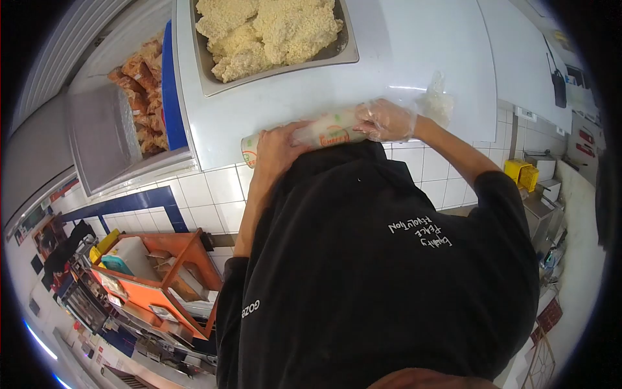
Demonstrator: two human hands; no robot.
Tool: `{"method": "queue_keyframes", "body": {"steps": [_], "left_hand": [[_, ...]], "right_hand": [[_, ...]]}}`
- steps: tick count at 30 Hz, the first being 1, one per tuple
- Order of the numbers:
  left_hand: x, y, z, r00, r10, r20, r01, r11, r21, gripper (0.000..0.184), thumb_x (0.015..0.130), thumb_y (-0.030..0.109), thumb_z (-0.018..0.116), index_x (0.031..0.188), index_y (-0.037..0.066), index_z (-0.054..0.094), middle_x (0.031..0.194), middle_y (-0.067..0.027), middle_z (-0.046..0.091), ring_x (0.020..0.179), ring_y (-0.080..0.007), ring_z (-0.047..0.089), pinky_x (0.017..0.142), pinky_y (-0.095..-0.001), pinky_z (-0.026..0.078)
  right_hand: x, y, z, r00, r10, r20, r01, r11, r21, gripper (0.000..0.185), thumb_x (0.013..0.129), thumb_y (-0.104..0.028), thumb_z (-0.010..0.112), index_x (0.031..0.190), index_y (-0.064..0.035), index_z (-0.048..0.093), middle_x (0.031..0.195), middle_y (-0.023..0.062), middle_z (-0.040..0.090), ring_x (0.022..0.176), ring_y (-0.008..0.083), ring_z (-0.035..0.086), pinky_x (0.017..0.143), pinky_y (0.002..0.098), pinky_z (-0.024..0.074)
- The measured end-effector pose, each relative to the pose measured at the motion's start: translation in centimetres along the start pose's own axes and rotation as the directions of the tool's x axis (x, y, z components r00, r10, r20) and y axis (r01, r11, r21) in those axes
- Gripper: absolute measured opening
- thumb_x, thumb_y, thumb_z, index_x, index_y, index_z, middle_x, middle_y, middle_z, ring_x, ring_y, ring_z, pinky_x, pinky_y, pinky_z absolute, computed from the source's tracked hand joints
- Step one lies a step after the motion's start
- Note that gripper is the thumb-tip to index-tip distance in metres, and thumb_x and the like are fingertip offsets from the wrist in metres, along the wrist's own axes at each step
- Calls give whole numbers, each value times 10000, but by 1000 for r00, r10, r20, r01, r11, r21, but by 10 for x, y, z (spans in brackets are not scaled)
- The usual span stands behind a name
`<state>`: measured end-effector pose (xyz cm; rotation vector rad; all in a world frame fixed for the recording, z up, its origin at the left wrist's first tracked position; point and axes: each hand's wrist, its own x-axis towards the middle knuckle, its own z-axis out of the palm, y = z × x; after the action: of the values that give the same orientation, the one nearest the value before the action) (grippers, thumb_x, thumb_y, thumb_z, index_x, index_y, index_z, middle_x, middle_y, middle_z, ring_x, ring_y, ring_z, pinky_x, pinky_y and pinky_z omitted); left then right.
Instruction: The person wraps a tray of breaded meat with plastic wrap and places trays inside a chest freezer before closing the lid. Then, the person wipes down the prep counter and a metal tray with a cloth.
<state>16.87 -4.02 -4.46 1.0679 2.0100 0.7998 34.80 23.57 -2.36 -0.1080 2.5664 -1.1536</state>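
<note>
A long roll of whitish film with red and green print lies along the near edge of the white worktop, against the black shirt. My left hand is wrapped round the roll's left part. Over its right end, my right hand, in a clear plastic glove, has its fingers closed on the film. Just right of that hand lies a crumpled piece of clear plastic. Beyond the roll, a metal tray holds pale, crumb-coated pieces.
Left of the worktop is an open compartment with bagged reddish-brown pieces, a blue panel and a clear lid. An orange cart stands lower left. A yellow container is at the right.
</note>
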Motion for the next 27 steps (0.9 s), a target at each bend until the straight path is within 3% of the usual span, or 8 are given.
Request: {"method": "queue_keyframes", "body": {"steps": [2, 4, 8, 15, 19, 20, 24, 27], "left_hand": [[4, 4, -5, 995, -94, -21, 92, 992, -89, 559, 760, 216, 904, 1288, 142, 737, 758, -89, 673, 676, -205, 621, 696, -344, 523], [6, 7, -9, 995, -103, -4, 103, 993, -61, 541, 766, 202, 896, 1276, 125, 732, 736, -72, 623, 670, -191, 587, 682, -340, 507], [-3, 25, -27, 989, -137, 65, 140, 989, -52, 439, 797, 118, 852, 1206, 71, 701, 746, -59, 588, 673, -171, 557, 657, -337, 487], [-42, 30, -69, 993, 14, 114, 8, 982, -190, 349, 823, -2, 772, 1157, 54, 687, 808, -82, 661, 707, -196, 617, 662, -356, 525], [-56, 36, -82, 996, -79, 37, 80, 996, -45, 254, 840, -38, 767, 1087, 8, 728, 947, -116, 763, 759, -178, 713, 706, -311, 578], [-60, 41, -85, 995, -60, -78, 55, 996, -74, 157, 840, 38, 775, 994, 8, 767, 886, -166, 760, 745, -258, 733, 695, -365, 576], [-63, 29, -90, 972, -83, -218, 115, 983, 140, 163, 882, 140, 781, 946, -10, 787, 783, -169, 744, 668, -245, 715, 653, -350, 554], [-83, 71, -113, 945, -123, -304, 118, 992, -33, 158, 878, 126, 810, 939, -17, 782, 809, -142, 757, 658, -202, 719, 614, -315, 554]], "right_hand": [[-9, -10, 1, 992, 124, 25, -124, 992, 3, 311, 1003, -253, 650, 827, -24, 534, 863, 170, 585, 796, 402, 587, 708, 511, 469], [-15, -18, 5, 990, 4, -142, 12, 993, 114, 291, 1006, -235, 654, 841, -20, 544, 859, 167, 570, 797, 396, 587, 713, 501, 465], [-14, -42, 8, 945, -60, -322, 63, 998, -1, 260, 1017, -215, 634, 873, -8, 570, 868, 163, 574, 794, 391, 582, 736, 480, 469], [-15, -77, -9, 911, 218, -349, -95, 937, 337, 233, 1000, -186, 647, 862, -8, 587, 814, 155, 586, 713, 341, 562, 670, 427, 453], [-13, -98, -16, 906, 257, -335, -136, 929, 345, 224, 989, -163, 649, 848, -4, 581, 790, 158, 571, 699, 321, 557, 670, 415, 452], [-13, -99, -14, 904, 243, -351, -120, 934, 337, 224, 989, -163, 649, 848, -4, 581, 790, 158, 571, 699, 321, 557, 670, 415, 452], [-13, -112, -13, 891, 193, -412, -52, 943, 329, 239, 980, -163, 650, 837, 6, 561, 783, 175, 545, 694, 339, 532, 667, 422, 447], [-12, -126, -33, 869, 158, -469, -52, 972, 231, 233, 976, -161, 649, 842, 8, 560, 790, 185, 542, 701, 364, 524, 670, 433, 446]]}}
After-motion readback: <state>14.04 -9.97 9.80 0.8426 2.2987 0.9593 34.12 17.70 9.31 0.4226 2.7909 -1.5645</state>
